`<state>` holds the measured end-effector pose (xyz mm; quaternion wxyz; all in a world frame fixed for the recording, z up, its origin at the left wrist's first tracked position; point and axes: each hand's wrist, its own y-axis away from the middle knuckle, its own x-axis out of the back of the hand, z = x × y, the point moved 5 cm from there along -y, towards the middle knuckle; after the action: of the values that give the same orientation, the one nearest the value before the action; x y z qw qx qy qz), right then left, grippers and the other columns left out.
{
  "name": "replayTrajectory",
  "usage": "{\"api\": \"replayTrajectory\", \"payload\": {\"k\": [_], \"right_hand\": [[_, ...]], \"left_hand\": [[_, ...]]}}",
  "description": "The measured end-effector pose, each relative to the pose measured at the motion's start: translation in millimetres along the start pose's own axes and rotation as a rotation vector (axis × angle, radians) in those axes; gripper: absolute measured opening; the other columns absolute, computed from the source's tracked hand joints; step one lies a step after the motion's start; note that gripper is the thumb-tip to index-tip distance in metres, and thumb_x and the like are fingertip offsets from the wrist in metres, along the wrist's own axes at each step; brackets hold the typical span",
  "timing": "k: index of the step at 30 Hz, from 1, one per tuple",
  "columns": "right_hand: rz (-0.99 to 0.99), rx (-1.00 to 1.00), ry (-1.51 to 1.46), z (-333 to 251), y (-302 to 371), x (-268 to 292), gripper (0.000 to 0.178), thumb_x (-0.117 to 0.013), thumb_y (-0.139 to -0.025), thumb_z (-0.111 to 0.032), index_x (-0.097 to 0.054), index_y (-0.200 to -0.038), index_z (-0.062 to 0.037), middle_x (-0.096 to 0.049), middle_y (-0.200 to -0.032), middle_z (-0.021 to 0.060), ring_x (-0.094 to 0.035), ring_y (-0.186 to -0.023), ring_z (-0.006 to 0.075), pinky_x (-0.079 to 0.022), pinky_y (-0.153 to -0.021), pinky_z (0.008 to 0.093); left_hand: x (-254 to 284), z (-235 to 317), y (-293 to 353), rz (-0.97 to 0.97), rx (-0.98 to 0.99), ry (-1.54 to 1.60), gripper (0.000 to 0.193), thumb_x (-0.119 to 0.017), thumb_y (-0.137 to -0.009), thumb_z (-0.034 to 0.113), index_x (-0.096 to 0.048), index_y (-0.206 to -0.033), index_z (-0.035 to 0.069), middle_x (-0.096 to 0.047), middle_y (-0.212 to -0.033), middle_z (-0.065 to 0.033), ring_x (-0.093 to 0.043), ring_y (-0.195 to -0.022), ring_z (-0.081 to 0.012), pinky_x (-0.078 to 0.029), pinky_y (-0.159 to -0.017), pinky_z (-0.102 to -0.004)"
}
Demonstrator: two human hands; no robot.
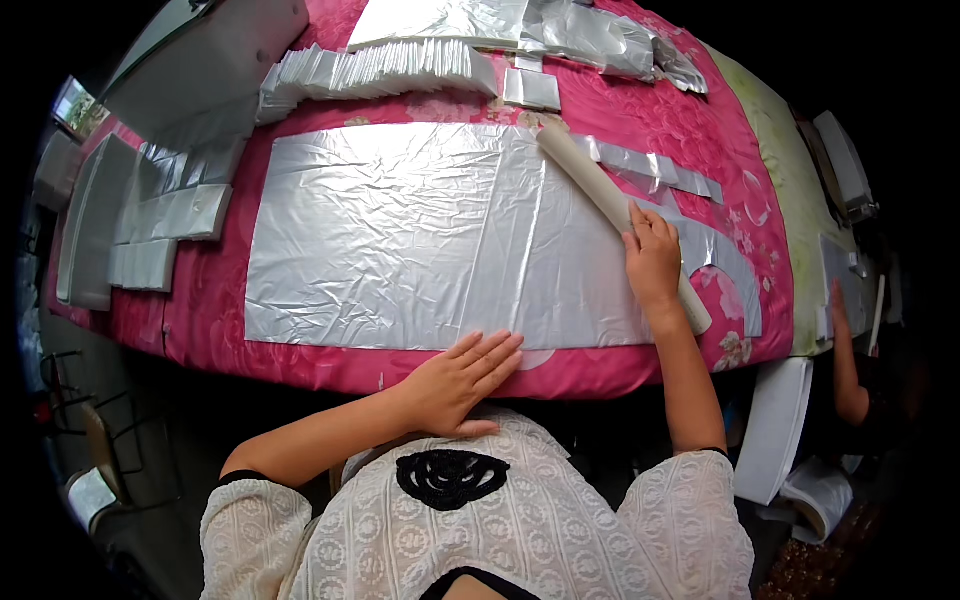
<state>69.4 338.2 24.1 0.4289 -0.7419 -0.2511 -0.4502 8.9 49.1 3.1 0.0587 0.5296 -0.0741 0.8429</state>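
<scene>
A wide, wrinkled sheet of clear plastic bags or film [380, 230] lies flat before me, its left part creased and its right part smoother. Across its right end a long pale tube [585, 175] lies at a slant, far end to the left. My right hand [655, 255] is closed over the tube's middle, thumb on the left side. At the sheet's front edge rests my left hand [462, 378], palm down with its fingers stretched out and slightly apart, holding nothing. Beyond the tube, curved plastic strips [715, 245] stick out to the right.
A pink flowered cloth [590, 370] covers the table. At the back stand a long row of folded plastic packs [380, 75] and a larger plastic stack [440, 22]. Stacked packs [175, 215] and a white box [205, 65] are at left. Another person's hand [838, 305] shows far right.
</scene>
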Motion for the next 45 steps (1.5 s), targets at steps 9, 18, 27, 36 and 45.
{"api": "replayTrajectory", "payload": {"k": [9,18,27,36,45], "right_hand": [[-0.262,0.306,-0.389,-100,29,19,0.044,-0.063,-0.072,-0.004,-0.057,-0.116,-0.0085,-0.058,-0.107,0.0076,-0.052,-0.097,0.0278,-0.042,-0.086,0.0369],[-0.223,0.443,-0.394,-135,-9,-21,0.044,-0.059,-0.073,0.001,-0.058,-0.115,-0.0104,-0.059,-0.110,0.0060,-0.052,-0.100,0.0274,-0.040,-0.090,0.0366],[-0.010,0.441,-0.346,-110,-80,-49,0.041,-0.057,-0.073,0.002,-0.060,-0.112,-0.0090,-0.058,-0.112,0.0101,-0.051,-0.106,0.0286,-0.039,-0.095,0.0376],[-0.503,0.703,-0.581,-145,54,-3,0.039,-0.054,-0.067,0.003,-0.059,-0.105,-0.0017,-0.054,-0.118,0.0137,-0.050,-0.112,0.0310,-0.040,-0.097,0.0374],[-0.227,0.509,-0.473,-137,64,-9,0.028,-0.062,-0.069,-0.004,-0.063,-0.097,-0.0061,-0.060,-0.103,0.0085,-0.057,-0.093,0.0248,-0.049,-0.078,0.0338]], "left_hand": [[3,-7,-9,-0.020,0.007,-0.108,0.083,-0.058,-0.074,0.044,-0.029,-0.135,-0.004,-0.025,-0.144,-0.0188,-0.023,-0.134,-0.0297,-0.019,-0.109,-0.0418],[-27,15,-2,0.119,0.080,-0.341,0.054,-0.041,-0.084,0.019,-0.034,-0.134,0.002,-0.029,-0.143,-0.0170,-0.030,-0.132,-0.0291,-0.024,-0.106,-0.0430],[-13,11,10,0.122,-0.014,-0.153,0.050,-0.044,-0.083,0.015,-0.037,-0.131,-0.001,-0.032,-0.141,-0.0164,-0.031,-0.131,-0.0276,-0.027,-0.107,-0.0416],[5,3,20,0.300,-0.150,0.193,0.047,-0.058,-0.075,0.009,-0.049,-0.120,0.000,-0.048,-0.126,-0.0137,-0.045,-0.119,-0.0289,-0.039,-0.099,-0.0394],[28,-29,-4,0.207,0.072,-0.036,0.075,-0.071,-0.062,0.018,-0.041,-0.129,0.001,-0.046,-0.129,-0.0146,-0.041,-0.123,-0.0273,-0.033,-0.103,-0.0391]]}}
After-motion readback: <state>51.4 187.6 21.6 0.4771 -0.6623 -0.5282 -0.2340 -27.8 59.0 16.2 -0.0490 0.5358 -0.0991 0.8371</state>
